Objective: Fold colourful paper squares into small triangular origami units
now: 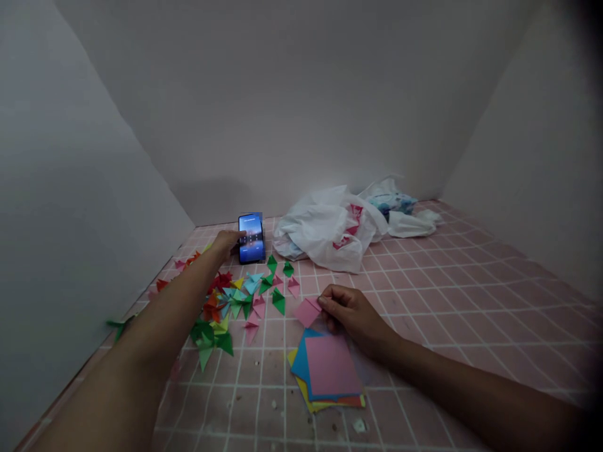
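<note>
My left hand (pixel 230 241) reaches forward to a phone (pixel 250 238) that stands against the back wall. One finger is stretched out and touches the left side of its lit keypad screen; the other fingers are partly hidden, and no grip on the phone shows. My right hand (pixel 346 311) is closed, pinching a small folded pink origami paper (pixel 308 312) between thumb and fingers. Just below it lies a stack of square paper sheets (pixel 332 365), pink on top, with blue, yellow and orange edges beneath.
Many folded paper figures (pixel 241 302) in green, red, pink, yellow and blue lie to the left, some behind my left forearm. A white plastic bag (pixel 325 226) and another bag (pixel 393 204) rest by the back wall. White walls border the pink tiled surface (pixel 452 301).
</note>
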{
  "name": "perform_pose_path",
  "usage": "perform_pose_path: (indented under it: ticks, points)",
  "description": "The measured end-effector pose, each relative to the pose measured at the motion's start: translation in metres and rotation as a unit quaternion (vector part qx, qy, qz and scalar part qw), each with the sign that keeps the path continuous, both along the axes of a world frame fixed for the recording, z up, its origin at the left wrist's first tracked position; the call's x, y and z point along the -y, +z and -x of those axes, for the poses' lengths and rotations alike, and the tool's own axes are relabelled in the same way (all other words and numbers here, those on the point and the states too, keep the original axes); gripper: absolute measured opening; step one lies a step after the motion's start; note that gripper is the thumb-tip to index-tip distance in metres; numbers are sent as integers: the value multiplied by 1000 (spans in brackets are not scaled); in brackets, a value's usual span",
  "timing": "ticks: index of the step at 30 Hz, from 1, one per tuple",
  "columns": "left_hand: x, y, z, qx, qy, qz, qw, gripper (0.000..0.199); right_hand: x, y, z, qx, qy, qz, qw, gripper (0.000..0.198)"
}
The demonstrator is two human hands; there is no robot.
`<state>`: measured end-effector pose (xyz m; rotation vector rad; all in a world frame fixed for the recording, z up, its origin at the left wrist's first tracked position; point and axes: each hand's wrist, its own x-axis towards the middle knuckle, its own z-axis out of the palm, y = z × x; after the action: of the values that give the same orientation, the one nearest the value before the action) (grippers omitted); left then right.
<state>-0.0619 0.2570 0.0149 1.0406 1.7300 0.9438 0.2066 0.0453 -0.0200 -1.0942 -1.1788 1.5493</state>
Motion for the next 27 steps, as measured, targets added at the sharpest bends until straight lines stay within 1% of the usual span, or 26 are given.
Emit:
perform_pose_path:
  ticks: [8,17,27]
  points:
    - [-10,-7,0,-30,-5,-1,1000,35,0,0,0,-5,-2,0,1000,39]
    - [-19,-10,0,-59,-16,-13,998,34,0,-2,0,-1,1,-5,1000,37]
    - [-17,-9,-3,-57,-30,-20,998,33,0,2,0,9,0,-6,1000,38]
